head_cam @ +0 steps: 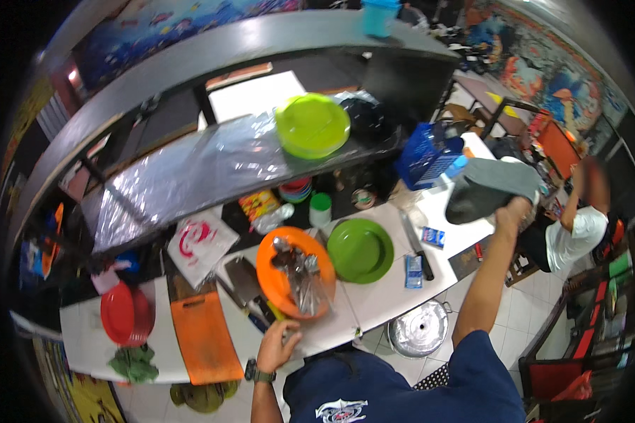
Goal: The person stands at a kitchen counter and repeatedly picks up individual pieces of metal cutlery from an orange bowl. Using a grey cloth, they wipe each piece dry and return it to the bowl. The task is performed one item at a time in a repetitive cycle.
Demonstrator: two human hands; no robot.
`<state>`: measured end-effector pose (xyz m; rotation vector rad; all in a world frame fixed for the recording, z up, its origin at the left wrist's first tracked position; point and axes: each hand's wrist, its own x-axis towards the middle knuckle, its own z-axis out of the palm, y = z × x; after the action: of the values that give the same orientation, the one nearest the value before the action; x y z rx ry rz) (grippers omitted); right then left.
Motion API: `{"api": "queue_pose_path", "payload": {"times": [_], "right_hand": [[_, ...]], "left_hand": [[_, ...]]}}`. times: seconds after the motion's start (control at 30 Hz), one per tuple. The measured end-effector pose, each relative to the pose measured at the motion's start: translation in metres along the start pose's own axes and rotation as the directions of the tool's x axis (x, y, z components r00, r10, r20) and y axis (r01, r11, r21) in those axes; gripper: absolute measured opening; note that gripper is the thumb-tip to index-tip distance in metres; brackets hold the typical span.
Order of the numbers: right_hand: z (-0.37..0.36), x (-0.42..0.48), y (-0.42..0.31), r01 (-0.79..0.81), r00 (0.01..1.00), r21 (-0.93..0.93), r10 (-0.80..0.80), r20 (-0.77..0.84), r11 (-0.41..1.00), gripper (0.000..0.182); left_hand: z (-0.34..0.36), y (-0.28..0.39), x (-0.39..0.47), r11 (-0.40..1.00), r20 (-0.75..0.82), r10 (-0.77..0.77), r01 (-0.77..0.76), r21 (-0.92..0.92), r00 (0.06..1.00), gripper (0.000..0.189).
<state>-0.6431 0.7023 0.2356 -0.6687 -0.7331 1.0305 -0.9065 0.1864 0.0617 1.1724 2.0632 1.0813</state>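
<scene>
My right hand [513,212] is raised at arm's length to the right, gripping a dark grey item [492,182] that looks like folded cloth. Behind it, part of the white table [455,209] is hidden. At the table's front edge, my left hand [279,342] has its fingers apart and holds nothing; a watch is on that wrist. Just beyond it stands an orange basin [317,264] with a clear plastic bag and dark contents [296,269]. Beside the basin sits a green plate [361,251]. A cleaver [247,277] and other knife handles lie left of the basin.
A black-handled knife [417,246] lies near two blue packets. Left are an orange cutting board [206,338], red basins [124,314] and a green cloth [134,364]. A foil-topped pot [418,328] stands on the floor. A person [577,227] is at the right. Lime plates [313,126] occupy the shelf.
</scene>
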Motion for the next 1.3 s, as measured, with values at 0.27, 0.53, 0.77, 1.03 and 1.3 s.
{"api": "queue_pose_path", "payload": {"times": [0.27, 0.53, 0.77, 1.03, 1.3], "right_hand": [[-0.124, -0.125, 0.023, 0.731, 0.669, -0.539, -0.286, 0.685, 0.419, 0.044], [-0.117, -0.264, 0.051, -0.489, 0.624, -0.307, 0.573, 0.531, 0.817, 0.045], [-0.113, -0.292, 0.065, -0.659, 0.462, -0.330, 0.710, 0.532, 0.676, 0.047], [-0.137, -0.306, 0.109, -0.631, 0.342, -0.442, 0.740, 0.579, 0.638, 0.047], [-0.079, -0.330, 0.089, -0.689, 0.251, -0.426, 0.744, 0.619, 0.586, 0.038]], "left_hand": [[0.018, -0.050, 0.080, 0.973, -0.223, -0.211, 0.184, -0.136, 0.952, 0.030], [0.049, -0.058, 0.142, 0.850, -0.336, -0.399, 0.482, 0.214, 0.853, 0.034], [0.059, -0.118, 0.147, 0.888, -0.348, -0.361, 0.433, 0.155, 0.865, 0.033], [0.043, -0.147, 0.125, 0.961, -0.351, -0.250, 0.277, 0.028, 0.903, 0.024], [0.016, -0.034, 0.073, -0.127, 0.294, -0.398, 0.265, -0.956, 0.869, 0.023]]}}
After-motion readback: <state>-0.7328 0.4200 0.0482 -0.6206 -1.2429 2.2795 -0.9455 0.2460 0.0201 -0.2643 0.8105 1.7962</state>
